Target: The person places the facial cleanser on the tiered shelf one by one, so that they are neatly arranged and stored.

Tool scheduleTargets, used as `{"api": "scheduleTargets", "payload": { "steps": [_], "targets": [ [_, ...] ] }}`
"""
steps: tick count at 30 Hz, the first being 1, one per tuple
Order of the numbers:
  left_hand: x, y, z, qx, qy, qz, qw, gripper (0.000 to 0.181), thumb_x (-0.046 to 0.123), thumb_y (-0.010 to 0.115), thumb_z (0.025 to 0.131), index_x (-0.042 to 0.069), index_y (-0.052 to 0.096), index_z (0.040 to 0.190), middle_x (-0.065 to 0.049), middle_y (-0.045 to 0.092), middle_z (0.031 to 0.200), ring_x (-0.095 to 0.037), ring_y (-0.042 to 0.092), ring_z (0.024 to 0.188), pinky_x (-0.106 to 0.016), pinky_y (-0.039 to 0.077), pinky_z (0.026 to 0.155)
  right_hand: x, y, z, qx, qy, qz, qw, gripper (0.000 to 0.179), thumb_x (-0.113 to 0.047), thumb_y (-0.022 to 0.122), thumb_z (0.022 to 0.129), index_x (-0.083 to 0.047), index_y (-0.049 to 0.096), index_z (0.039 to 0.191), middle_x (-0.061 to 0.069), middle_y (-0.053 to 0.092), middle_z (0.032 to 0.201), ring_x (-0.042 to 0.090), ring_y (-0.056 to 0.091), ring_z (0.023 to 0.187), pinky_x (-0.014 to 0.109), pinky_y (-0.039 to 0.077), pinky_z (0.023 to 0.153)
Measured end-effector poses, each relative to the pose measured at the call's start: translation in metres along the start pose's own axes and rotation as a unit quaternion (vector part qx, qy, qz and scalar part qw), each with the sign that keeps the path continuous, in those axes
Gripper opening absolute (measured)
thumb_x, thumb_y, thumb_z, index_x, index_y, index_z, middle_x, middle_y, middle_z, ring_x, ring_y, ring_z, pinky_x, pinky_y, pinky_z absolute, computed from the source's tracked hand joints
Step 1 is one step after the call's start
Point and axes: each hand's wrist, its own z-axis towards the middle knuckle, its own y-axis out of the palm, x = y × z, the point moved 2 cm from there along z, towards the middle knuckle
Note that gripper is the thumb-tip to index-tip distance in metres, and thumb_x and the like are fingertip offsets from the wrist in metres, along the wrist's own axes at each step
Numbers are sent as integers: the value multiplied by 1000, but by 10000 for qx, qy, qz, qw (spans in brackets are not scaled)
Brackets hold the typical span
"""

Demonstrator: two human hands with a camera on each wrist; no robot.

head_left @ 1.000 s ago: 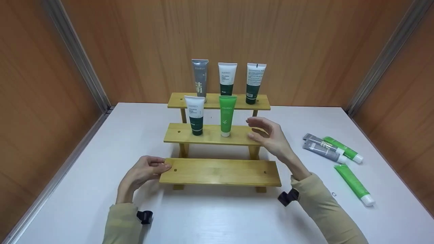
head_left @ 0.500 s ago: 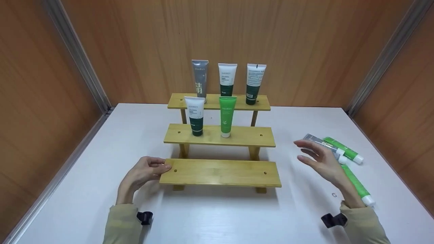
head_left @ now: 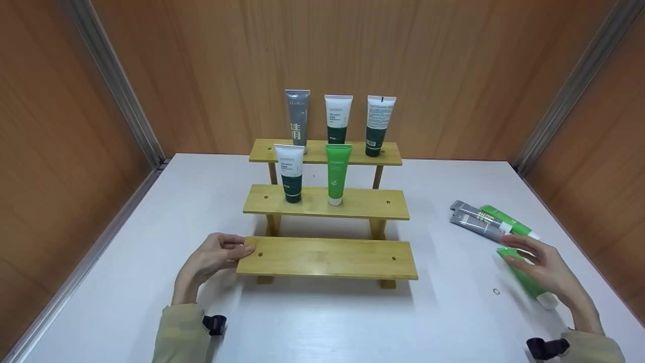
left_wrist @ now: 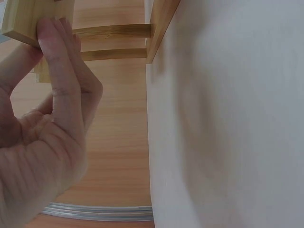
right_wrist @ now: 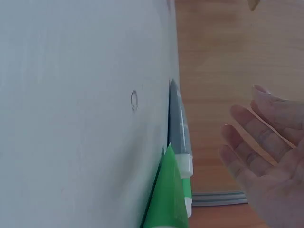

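Note:
My left hand [head_left: 211, 262] pinches the left end of the lowest shelf [head_left: 327, 258] of a three-tier wooden stand; the left wrist view shows thumb and fingers [left_wrist: 59, 61] on the board's edge. Over at the right, my right hand [head_left: 546, 269] hovers above a green tube [head_left: 524, 277] lying on the table. In the right wrist view its fingers [right_wrist: 256, 137] are spread and apart from the green tube [right_wrist: 167, 194]. On the middle shelf [head_left: 368, 201] stand a white-and-dark-green tube [head_left: 291, 171] and a green tube [head_left: 337, 171], caps down.
The top shelf [head_left: 317, 146] holds a grey tube [head_left: 297, 116] and two white-and-dark-green tubes, one [head_left: 337, 116] in the middle and one [head_left: 379, 123] at right. Two grey tubes [head_left: 476, 224] and another green tube [head_left: 511, 219] lie together on the table's right. Wooden panels [head_left: 322, 60] enclose the table.
My right hand has moved from beside the middle shelf, rightward and toward me, to above the nearer green tube. My left hand stays on the lowest shelf.

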Motion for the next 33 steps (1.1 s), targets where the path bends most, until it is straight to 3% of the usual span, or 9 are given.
{"api": "scheduleTargets", "payload": {
  "steps": [12,15,17,20,23,29,33],
  "targets": [
    [0,-1,2,37,-7,22,10000,55,21,72,93,-14,53,132,-11,73,110,-10,71,93,-27,61,85,20,-15,-12,-137,528,-666,9963,53,-12,72,93,9,50,136,-40,55,112,-30,43,105,-5,39,86],
    [0,-1,2,41,-25,53,10000,56,22,73,93,-13,53,132,-12,73,111,-11,71,93,-28,61,85,23,-16,-13,-210,747,-900,9929,55,-16,73,93,7,51,137,-24,66,117,-32,40,103,-3,40,84],
    [1,-1,2,41,-38,79,10000,57,23,73,93,-13,53,132,-13,73,113,-11,71,94,-30,61,87,25,-15,-14,-269,875,-1036,9904,55,-17,73,93,6,51,139,-2,71,124,-32,38,102,0,43,84],
    [0,-1,2,38,-46,88,9999,58,24,73,93,-13,53,133,-15,72,116,-12,71,95,-30,61,88,28,-15,-15,-334,1025,-1152,9875,57,-17,73,93,5,50,140,26,64,131,-32,37,100,6,50,85],
    [0,-1,2,50,-47,63,10000,58,23,73,93,-13,53,133,-13,72,115,-11,71,95,-30,61,88,29,-14,-16,-330,1042,-1092,9880,57,-15,74,92,7,50,139,29,62,131,-31,40,99,8,52,84],
    [-1,-1,1,47,60,38,10000,58,20,73,93,-15,50,133,-10,72,110,-10,70,92,-27,61,84,30,-14,-17,-294,1015,-859,9907,55,-10,73,92,9,50,138,19,69,124,-27,47,99,2,47,82],
    [-1,-1,1,53,62,52,10000,58,20,73,93,-14,50,133,-10,72,109,-10,70,91,-26,61,82,30,-14,-17,-365,1078,-847,9899,55,-11,71,93,9,48,139,25,67,127,-27,46,99,1,47,82]
  ]
}}
